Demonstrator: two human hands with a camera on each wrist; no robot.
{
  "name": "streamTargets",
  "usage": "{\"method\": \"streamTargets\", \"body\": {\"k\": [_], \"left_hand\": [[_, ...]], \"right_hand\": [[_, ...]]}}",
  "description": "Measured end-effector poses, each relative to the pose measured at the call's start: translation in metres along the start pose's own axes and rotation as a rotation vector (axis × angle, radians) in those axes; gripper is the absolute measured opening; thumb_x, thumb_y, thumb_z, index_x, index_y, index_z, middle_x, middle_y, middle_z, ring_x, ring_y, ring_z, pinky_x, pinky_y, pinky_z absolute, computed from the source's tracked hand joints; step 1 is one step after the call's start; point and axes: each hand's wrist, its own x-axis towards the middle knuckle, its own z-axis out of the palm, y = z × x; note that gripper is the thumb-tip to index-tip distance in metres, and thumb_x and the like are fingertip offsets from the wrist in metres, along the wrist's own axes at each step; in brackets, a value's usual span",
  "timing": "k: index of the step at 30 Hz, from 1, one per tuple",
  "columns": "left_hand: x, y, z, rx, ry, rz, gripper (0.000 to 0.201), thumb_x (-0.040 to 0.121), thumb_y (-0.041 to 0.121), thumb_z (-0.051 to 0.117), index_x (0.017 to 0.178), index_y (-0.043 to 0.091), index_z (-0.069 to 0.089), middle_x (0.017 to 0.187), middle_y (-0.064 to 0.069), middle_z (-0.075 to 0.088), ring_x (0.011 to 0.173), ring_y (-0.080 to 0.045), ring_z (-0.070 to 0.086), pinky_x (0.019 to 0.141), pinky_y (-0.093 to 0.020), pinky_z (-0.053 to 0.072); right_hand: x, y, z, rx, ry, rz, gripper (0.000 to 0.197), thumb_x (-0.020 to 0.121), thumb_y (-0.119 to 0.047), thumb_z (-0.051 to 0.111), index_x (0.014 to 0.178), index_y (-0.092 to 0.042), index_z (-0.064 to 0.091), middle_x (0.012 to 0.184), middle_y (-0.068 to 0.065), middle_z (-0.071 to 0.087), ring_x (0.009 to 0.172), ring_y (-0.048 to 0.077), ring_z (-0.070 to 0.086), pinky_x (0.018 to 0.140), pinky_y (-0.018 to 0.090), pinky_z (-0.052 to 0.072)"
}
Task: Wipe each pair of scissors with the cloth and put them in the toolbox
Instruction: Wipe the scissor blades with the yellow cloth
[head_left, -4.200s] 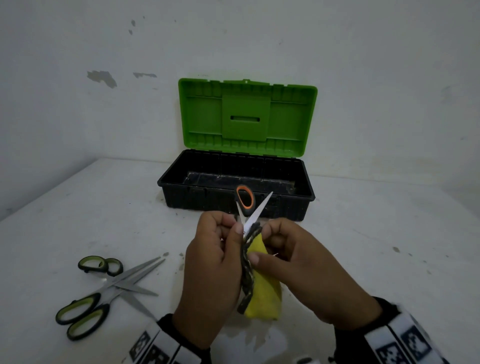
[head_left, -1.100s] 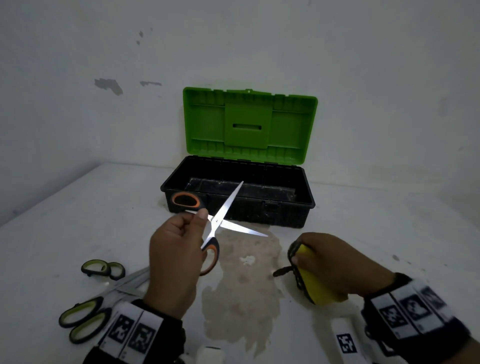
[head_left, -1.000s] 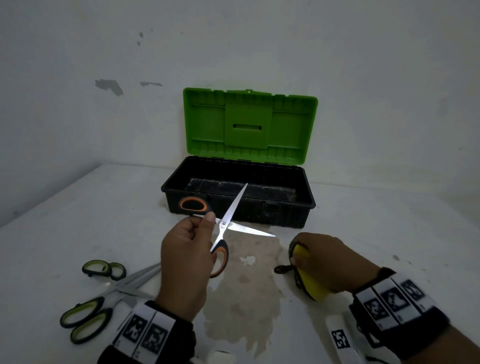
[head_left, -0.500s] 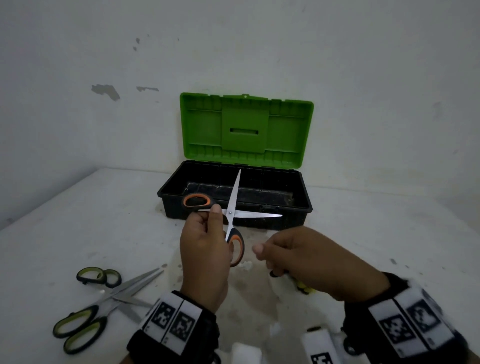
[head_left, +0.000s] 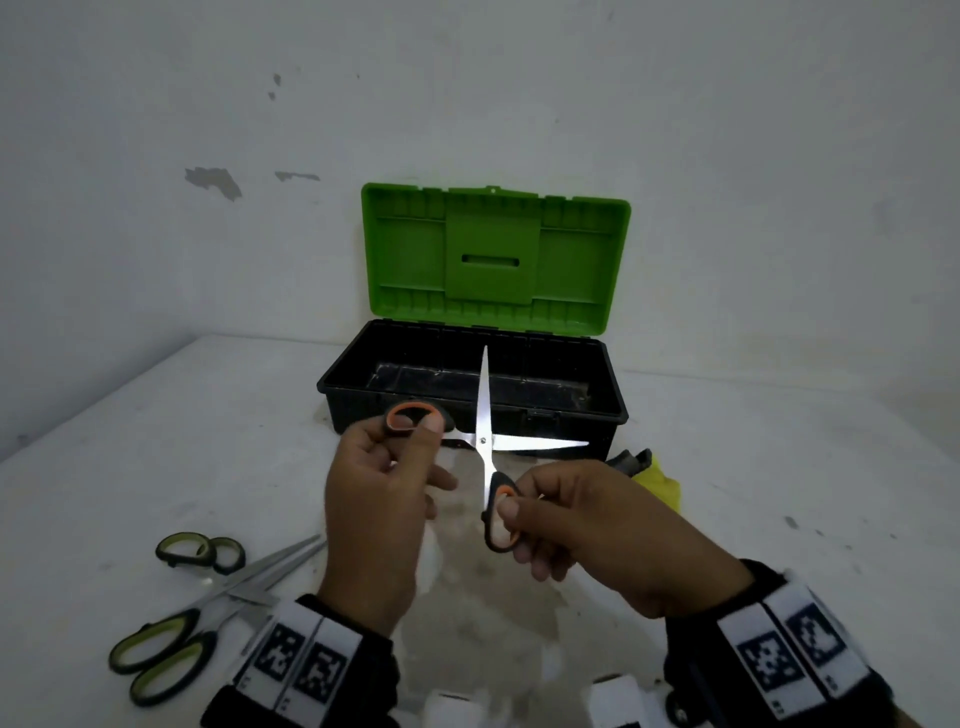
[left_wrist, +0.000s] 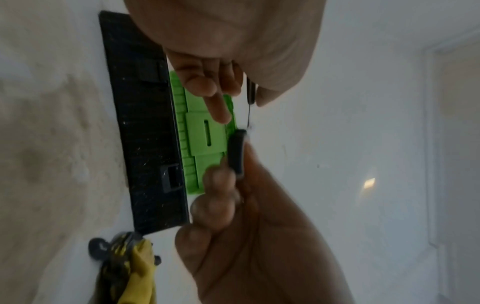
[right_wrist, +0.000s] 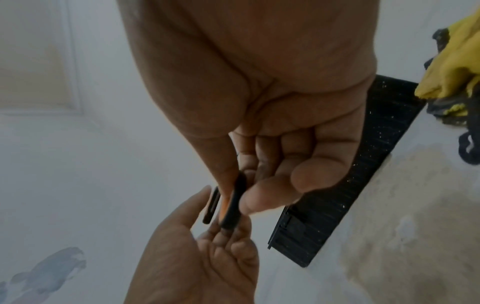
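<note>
Orange-and-black scissors (head_left: 485, 441) hang in the air in front of the toolbox, blades spread wide in a cross. My left hand (head_left: 410, 431) pinches the upper handle loop (left_wrist: 237, 152). My right hand (head_left: 506, 519) pinches the lower loop (right_wrist: 232, 205), thumb inside it. The black toolbox (head_left: 470, 382) stands open behind, green lid (head_left: 493, 260) upright against the wall. The yellow cloth (head_left: 657, 480) with dark trim lies on the table right of my right hand, also seen in the left wrist view (left_wrist: 130, 271) and the right wrist view (right_wrist: 454, 67).
Two pairs of green-and-black scissors (head_left: 208, 603) lie crossed on the white table (head_left: 156, 441) at the lower left. A damp stain (head_left: 483, 613) marks the table under my hands. The wall stands close behind the toolbox.
My right hand let go of the cloth, which now lies on the table, and took hold of the lower scissor handle. The scissors rose toward the toolbox with the blades opened wider.
</note>
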Motion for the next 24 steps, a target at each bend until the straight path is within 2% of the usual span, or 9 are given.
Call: {"method": "streamTargets", "body": {"k": [3, 6, 11, 17, 24], "left_hand": [[0.011, 0.006, -0.016, 0.001, -0.112, -0.044, 0.014, 0.094, 0.021, 0.061, 0.102, 0.011, 0.066, 0.077, -0.005, 0.07, 0.063, -0.019, 0.065, 0.047, -0.027, 0.043], [0.014, 0.009, -0.026, 0.101, -0.261, -0.046, 0.014, 0.095, 0.016, 0.061, 0.095, 0.016, 0.074, 0.074, -0.006, 0.07, 0.062, -0.019, 0.064, 0.047, -0.027, 0.043], [0.007, 0.009, -0.031, 0.223, -0.422, -0.107, 0.015, 0.093, 0.021, 0.062, 0.093, 0.015, 0.075, 0.075, -0.006, 0.073, 0.061, -0.016, 0.065, 0.048, -0.024, 0.045], [-0.002, 0.0, -0.024, 0.295, -0.4, -0.066, 0.014, 0.093, 0.021, 0.063, 0.09, 0.018, 0.077, 0.071, -0.005, 0.073, 0.058, -0.017, 0.066, 0.048, -0.023, 0.047], [-0.001, 0.002, -0.025, 0.295, -0.425, -0.053, 0.012, 0.092, 0.02, 0.064, 0.094, 0.02, 0.076, 0.073, -0.005, 0.073, 0.06, -0.017, 0.068, 0.049, -0.023, 0.049]], "right_hand": [[-0.003, 0.002, -0.007, -0.046, 0.012, -0.012, 0.029, 0.094, -0.028, 0.061, 0.082, -0.003, 0.068, 0.068, 0.006, 0.067, 0.059, 0.018, 0.059, 0.058, 0.031, 0.043], [-0.005, 0.001, -0.014, -0.041, 0.014, -0.025, 0.028, 0.094, -0.027, 0.061, 0.081, -0.005, 0.07, 0.066, 0.007, 0.066, 0.058, 0.017, 0.057, 0.057, 0.029, 0.041], [-0.001, 0.004, -0.013, 0.074, 0.094, -0.052, 0.026, 0.094, -0.025, 0.061, 0.082, -0.004, 0.072, 0.063, 0.006, 0.064, 0.053, 0.014, 0.052, 0.051, 0.024, 0.039], [0.004, 0.01, 0.003, 0.111, 0.166, -0.079, 0.025, 0.091, -0.028, 0.065, 0.073, -0.012, 0.073, 0.061, 0.005, 0.065, 0.053, 0.014, 0.053, 0.052, 0.025, 0.04], [0.009, 0.023, 0.024, 0.149, 0.252, -0.112, 0.022, 0.091, -0.03, 0.066, 0.074, -0.018, 0.074, 0.064, 0.006, 0.068, 0.053, 0.012, 0.055, 0.052, 0.021, 0.042]]}}
